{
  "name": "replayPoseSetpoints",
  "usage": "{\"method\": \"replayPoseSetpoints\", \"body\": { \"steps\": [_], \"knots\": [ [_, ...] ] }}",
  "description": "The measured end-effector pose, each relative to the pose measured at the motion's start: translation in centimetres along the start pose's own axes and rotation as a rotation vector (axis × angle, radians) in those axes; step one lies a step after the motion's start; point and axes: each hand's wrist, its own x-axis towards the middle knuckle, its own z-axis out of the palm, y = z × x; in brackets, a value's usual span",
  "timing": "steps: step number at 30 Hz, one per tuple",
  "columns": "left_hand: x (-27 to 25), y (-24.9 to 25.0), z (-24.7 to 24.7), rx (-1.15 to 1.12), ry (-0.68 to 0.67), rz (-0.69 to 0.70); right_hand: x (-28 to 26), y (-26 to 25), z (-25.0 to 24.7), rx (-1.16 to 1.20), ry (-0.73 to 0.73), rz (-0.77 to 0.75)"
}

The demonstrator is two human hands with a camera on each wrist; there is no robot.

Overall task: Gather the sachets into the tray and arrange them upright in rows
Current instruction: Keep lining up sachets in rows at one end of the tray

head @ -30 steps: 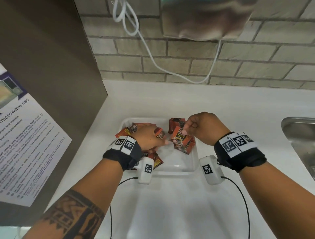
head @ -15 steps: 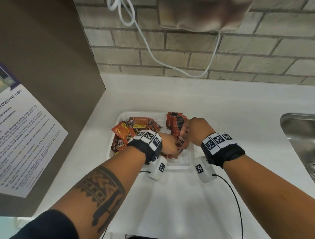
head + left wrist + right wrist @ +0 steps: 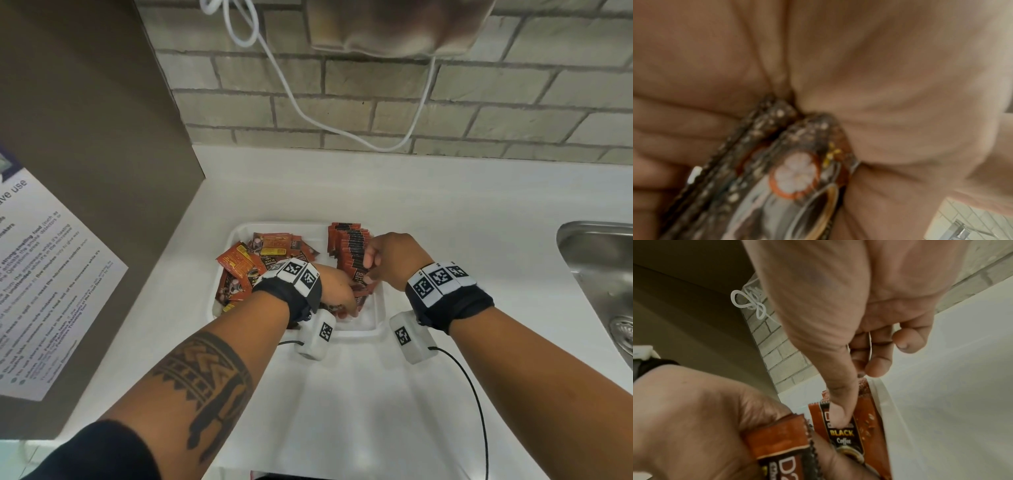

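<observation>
Left hand (image 3: 337,291) crossed right, gripping sachets (image 3: 781,449) beside row (image 3: 352,246).

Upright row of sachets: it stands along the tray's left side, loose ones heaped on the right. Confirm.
Sides are swapped. In the head view the upright row stands along the right side of the tray; the loose sachets are heaped on the left.

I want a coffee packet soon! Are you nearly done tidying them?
About halfway. Done: one upright row of sachets stands along the tray's right side. In hand: the left hand grips a few sachets while the right hand steadies the row's front. Left: the loose pile lying flat on the left.
</observation>
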Motion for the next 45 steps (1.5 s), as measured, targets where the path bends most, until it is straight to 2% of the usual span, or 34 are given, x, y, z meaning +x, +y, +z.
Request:
{"method": "replayPoseSetpoints", "body": {
  "steps": [7, 21, 27, 30, 33, 36, 38, 45],
  "knots": [
    [1.1, -0.8, 0.5, -0.131, -0.062, -0.003, 0.2, 0.1, 0.2, 0.012, 0.005, 0.008],
    [0.9, -1.4, 0.1, -0.130, -0.073, 0.020, 0.1, 0.1, 0.3, 0.020, 0.007, -0.004],
    [0.3, -1.9, -0.5, -0.217, -0.105, 0.056, -0.1, 0.3, 0.2, 0.064, 0.043, -0.023],
    [-0.4, -3.0, -1.0, -0.367, -0.096, 0.087, -0.4, 0.5, -0.2, 0.152, 0.107, -0.049],
    [-1.0, -4.0, -1.1, -0.781, -0.067, 0.157, -1.2, 0.2, -0.7, 0.270, 0.159, -0.099],
    [-1.2, -4.4, -1.2, -1.030, 0.021, 0.209, -1.7, -0.2, -1.1, 0.362, 0.131, -0.141],
    [-1.3, -4.3, -1.2, -1.109, 0.056, 0.246, -1.7, -0.5, -1.3, 0.393, 0.111, -0.155],
    [-1.8, -3.9, -0.8, -1.230, 0.047, 0.349, -1.6, -0.9, -1.2, 0.408, 0.165, -0.162]
  ]
}}
